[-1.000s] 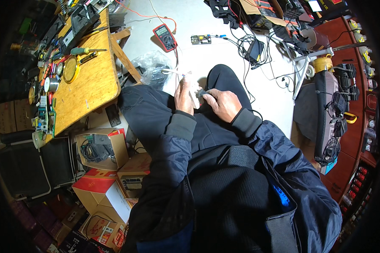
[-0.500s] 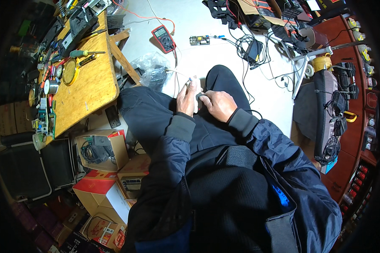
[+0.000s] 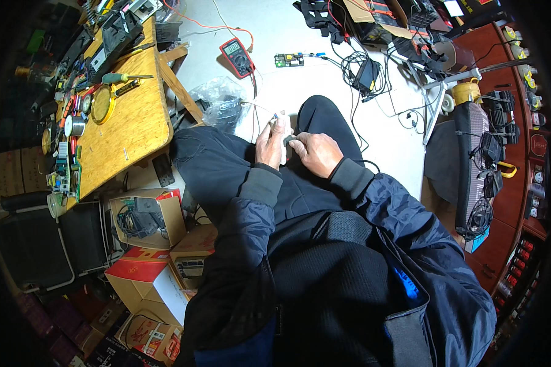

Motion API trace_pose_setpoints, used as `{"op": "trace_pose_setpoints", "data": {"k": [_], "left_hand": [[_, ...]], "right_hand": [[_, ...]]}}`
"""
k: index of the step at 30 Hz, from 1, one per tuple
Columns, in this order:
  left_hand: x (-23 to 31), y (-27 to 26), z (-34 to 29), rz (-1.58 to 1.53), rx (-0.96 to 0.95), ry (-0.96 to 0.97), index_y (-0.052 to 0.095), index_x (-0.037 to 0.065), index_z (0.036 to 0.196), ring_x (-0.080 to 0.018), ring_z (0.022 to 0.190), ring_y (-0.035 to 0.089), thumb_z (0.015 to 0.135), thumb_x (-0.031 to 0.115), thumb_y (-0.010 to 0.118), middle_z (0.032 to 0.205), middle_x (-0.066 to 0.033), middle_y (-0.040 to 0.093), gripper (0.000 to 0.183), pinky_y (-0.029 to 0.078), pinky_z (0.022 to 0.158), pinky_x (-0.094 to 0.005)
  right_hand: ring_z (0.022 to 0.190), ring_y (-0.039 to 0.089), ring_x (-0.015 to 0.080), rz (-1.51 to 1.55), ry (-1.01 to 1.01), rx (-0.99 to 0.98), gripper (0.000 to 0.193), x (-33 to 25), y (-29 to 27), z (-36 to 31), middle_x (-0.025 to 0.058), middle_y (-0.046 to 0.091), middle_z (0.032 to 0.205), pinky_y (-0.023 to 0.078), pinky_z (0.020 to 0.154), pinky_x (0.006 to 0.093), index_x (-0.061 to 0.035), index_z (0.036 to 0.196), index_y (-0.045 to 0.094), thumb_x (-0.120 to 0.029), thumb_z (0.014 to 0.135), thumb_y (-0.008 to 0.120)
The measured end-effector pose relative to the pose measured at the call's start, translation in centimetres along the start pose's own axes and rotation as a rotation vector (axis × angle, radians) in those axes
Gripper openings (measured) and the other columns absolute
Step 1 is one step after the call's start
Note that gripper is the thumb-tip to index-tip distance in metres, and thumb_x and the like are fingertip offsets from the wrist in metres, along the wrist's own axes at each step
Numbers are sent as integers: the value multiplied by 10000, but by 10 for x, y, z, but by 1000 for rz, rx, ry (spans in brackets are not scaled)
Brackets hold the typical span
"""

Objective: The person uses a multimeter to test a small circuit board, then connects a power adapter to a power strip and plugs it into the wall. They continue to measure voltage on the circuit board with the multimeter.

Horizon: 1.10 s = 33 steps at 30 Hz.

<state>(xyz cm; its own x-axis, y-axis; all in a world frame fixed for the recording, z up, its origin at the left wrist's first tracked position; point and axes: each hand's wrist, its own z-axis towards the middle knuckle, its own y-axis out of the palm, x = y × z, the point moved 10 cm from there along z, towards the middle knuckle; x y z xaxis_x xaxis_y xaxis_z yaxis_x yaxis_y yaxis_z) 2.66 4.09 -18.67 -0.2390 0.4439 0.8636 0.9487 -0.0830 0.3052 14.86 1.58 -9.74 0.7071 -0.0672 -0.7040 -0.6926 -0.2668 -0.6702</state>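
Note:
Over my lap, my left hand (image 3: 268, 145) is closed round a small whitish piece (image 3: 286, 151), its thumb pointing away from me. A white cable (image 3: 255, 105) runs from near this thumb toward a clear plastic bag. Against the piece's right side, my right hand (image 3: 318, 152) pinches a small dark object (image 3: 288, 140) between thumb and fingers; its exact kind is too small to tell. My fingers hide much of both things. Beyond my knees a red multimeter (image 3: 237, 57) lies on the white floor, with a small circuit board (image 3: 289, 59) to its right.
A wooden bench (image 3: 138, 113) with tools, solder and boards stands at left. Cardboard boxes (image 3: 147, 287) sit below it. The plastic bag (image 3: 220, 104) lies by the bench leg. A black power adapter (image 3: 367, 74) with coiled cables is ahead right; a red-brown cabinet (image 3: 502, 122) stands at far right.

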Motion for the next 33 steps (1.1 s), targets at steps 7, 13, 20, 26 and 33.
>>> {"op": "trace_pose_setpoints", "data": {"k": [7, 13, 20, 26, 33], "left_hand": [[2, 1, -1, -8, -16, 14, 607, 18, 1419, -158, 916, 620, 1034, 548, 610, 1045, -85, 672, 655, 508, 819, -288], [-1, 1, 1, -39, -17, 7, 600, 13, 1428, -154, 928, 621, 1025, 555, 622, 1062, -88, 672, 676, 509, 823, -283], [0, 2, -1, -47, -26, -14, 597, 14, 1433, -158, 928, 619, 1022, 559, 626, 1076, -91, 668, 684, 508, 832, -285], [0, 2, 1, -53, -27, 13, 604, 16, 1425, -155, 936, 611, 1030, 541, 623, 1066, -87, 666, 658, 499, 846, -285], [-3, 0, 2, -45, -12, 8, 611, 15, 1410, -154, 930, 612, 1025, 546, 628, 1049, -84, 667, 656, 500, 834, -286]], "right_hand": [[811, 699, 436, -7, -2, 10, 360, 1, 1, 0, 244, 714, 834, 548, 762, 523, 3, 950, 737, -305, 1025, 568], [809, 697, 441, 9, 3, -1, 362, 2, 2, 1, 248, 712, 831, 547, 756, 526, 6, 954, 734, -305, 1028, 566], [808, 696, 441, -2, 4, -1, 370, 3, 2, 0, 247, 710, 827, 546, 756, 524, 7, 954, 732, -312, 1030, 561], [822, 695, 441, 11, 0, -2, 373, 3, 3, 1, 249, 712, 839, 543, 759, 523, 6, 954, 731, -316, 1031, 560], [822, 696, 444, 21, -2, 10, 364, 3, 1, 0, 251, 713, 839, 545, 760, 525, 11, 960, 729, -309, 1028, 568]]}}
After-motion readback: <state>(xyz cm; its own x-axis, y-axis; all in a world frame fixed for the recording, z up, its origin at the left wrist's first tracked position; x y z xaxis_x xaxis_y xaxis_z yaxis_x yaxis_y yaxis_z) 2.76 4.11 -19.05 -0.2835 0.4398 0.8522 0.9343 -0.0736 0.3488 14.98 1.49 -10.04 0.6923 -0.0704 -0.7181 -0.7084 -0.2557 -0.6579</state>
